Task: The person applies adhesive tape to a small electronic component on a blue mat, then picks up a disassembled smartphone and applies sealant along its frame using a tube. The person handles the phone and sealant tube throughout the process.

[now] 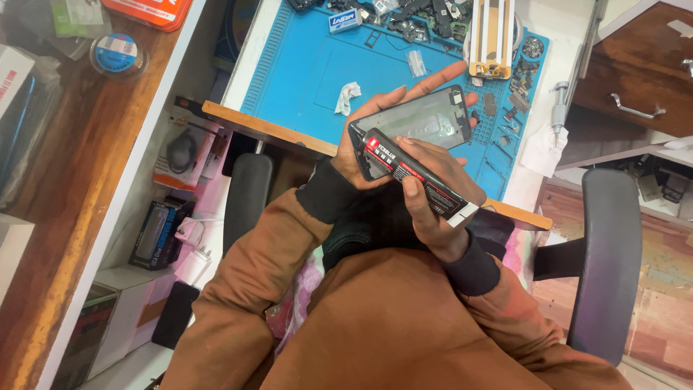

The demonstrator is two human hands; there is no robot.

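— While the head camera looks down over the lap, what does the left hand [361, 148] hold?

— It grasps a phone frame [419, 123], a dark rectangular shell with a pale reflective middle, tilted so one short end points up toward the blue work mat [303, 72]. The fingers reach along the frame's far long edge, and the thumb side is hidden under the tube.

— And the right hand [433, 195]?

— It is clenched around a black tube of adhesive [415, 177] with red and white markings. The tube lies slantwise across the frame's near lower corner, its nozzle end touching the frame near the left hand, its flat crimped end sticking out past the right palm.

— Where does all this sit?

— Both hands hover just in front of the desk's wooden edge [245, 123], above the person's brown sleeves with black cuffs. The frame overlaps the near rim of the mat.

— What lies around?

— On the mat, a crumpled white scrap [348, 96] rests near the frame, small dark parts crowd the far end, and a yellow-edged holder [492, 36] stands just beyond the fingertips. Black chair armrests [610, 260] flank the lap on both sides.
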